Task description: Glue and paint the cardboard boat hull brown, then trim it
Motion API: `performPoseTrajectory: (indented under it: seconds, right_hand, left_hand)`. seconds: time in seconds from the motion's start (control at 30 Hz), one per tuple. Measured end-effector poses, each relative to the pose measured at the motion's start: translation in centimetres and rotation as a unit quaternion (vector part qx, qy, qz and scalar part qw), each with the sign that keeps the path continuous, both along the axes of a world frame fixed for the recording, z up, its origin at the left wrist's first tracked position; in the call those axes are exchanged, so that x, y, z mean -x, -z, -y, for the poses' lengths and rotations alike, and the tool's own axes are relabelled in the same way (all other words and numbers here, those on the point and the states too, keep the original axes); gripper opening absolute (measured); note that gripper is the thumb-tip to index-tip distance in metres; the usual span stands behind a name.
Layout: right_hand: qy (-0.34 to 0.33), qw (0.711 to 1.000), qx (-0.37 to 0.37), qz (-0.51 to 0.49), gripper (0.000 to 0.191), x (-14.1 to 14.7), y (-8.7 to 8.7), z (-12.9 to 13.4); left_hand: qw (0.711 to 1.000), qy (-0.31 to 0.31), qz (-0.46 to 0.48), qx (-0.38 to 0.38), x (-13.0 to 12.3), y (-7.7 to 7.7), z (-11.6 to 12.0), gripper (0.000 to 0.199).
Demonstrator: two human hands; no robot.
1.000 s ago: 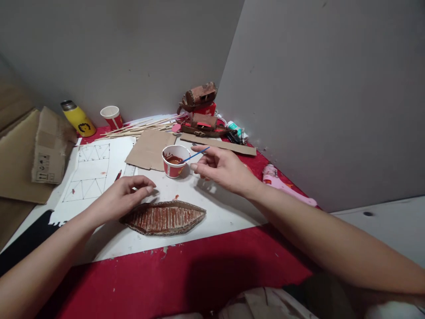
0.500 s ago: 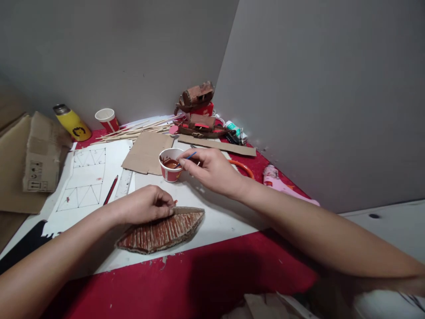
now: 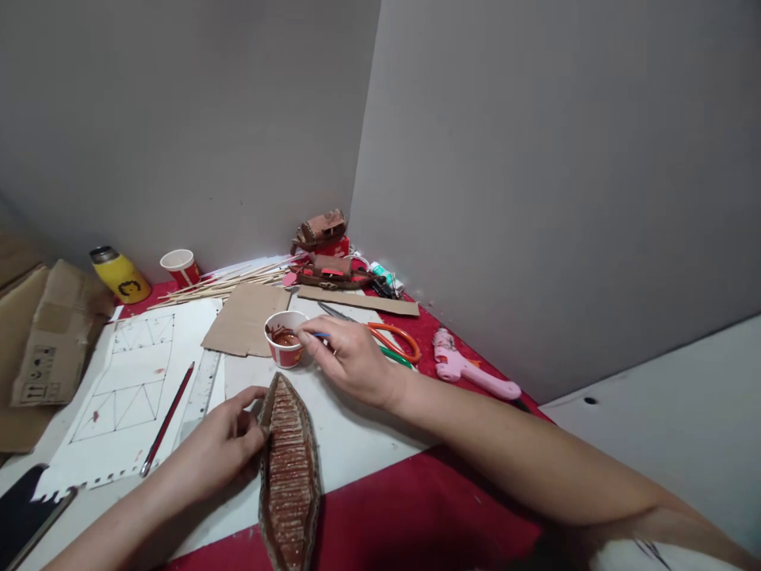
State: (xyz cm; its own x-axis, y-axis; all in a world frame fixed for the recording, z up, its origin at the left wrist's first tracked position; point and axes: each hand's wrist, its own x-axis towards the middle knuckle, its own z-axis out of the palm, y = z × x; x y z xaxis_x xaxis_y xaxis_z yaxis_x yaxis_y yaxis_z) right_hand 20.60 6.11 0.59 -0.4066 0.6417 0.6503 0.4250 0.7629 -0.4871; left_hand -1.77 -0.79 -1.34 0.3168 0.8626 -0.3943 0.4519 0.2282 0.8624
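Note:
My left hand [image 3: 235,436] grips the side wall of a small cardboard model boat [image 3: 291,476], fingers and thumb pinched on its left edge near the upper end. The boat's ribbed inside is streaked with brown-red paint, and it points away from me. Between the fingertips of my right hand [image 3: 350,357] is a thin paintbrush [image 3: 321,335] with a blue handle. Its tip is hidden at the rim of a red and white paper cup [image 3: 286,349] holding brown paint.
Behind the cup lie cardboard pieces [image 3: 246,317], thin wooden sticks [image 3: 238,281] and finished model boats [image 3: 333,270]. Orange-handled scissors [image 3: 407,341] and a pink glue gun [image 3: 469,369] are at right. A pencil [image 3: 170,416], drawing [image 3: 128,396], ruler [image 3: 205,388] and yellow bottle [image 3: 122,277] are at left.
The boat has turned from lying sideways to pointing away from me, with my left hand on its wall. My right hand stays at the cup with the brush. The view has shifted.

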Motion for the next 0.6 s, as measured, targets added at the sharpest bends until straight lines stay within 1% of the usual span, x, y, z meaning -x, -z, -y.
performPoseTrajectory:
  seconds: [0.07, 0.13, 0.2, 0.3, 0.33, 0.47, 0.6]
  right_hand:
    - [0.002, 1.000, -0.001, -0.008, 0.024, 0.0, 0.0, 0.1]
    - [0.002, 1.000, 0.005, -0.020, 0.023, -0.1, 0.0, 0.2]
    - [0.001, 0.999, 0.019, -0.038, 0.021, -0.3, -0.1, 0.3]
    - [0.004, 0.995, 0.060, -0.081, 0.020, -0.6, 0.0, 0.3]
    - [0.007, 0.992, 0.077, -0.100, 0.020, -0.7, 0.1, 0.3]
    - [0.020, 0.969, 0.151, -0.195, 0.023, -0.7, 0.6, 0.0]
    - [0.040, 0.935, 0.214, -0.280, 0.032, -0.8, 0.8, -0.4]
  left_hand:
    - [0.999, -0.020, 0.018, 0.017, 0.1, 0.4, 0.1, 0.067]
    - [0.999, -0.036, 0.029, 0.021, 0.1, 0.6, 0.0, 0.072]
    - [0.998, -0.061, 0.033, -0.001, 0.0, 0.5, -0.2, 0.070]
    - [0.992, -0.109, 0.033, -0.052, -0.4, 0.0, -0.6, 0.060]
    - [0.991, -0.118, 0.040, -0.057, -0.5, -0.1, -0.7, 0.056]
    - [0.988, -0.117, 0.094, -0.047, -0.8, 0.2, -1.4, 0.047]
    - [0.988, -0.103, 0.112, -0.028, -0.9, 0.8, -1.9, 0.045]
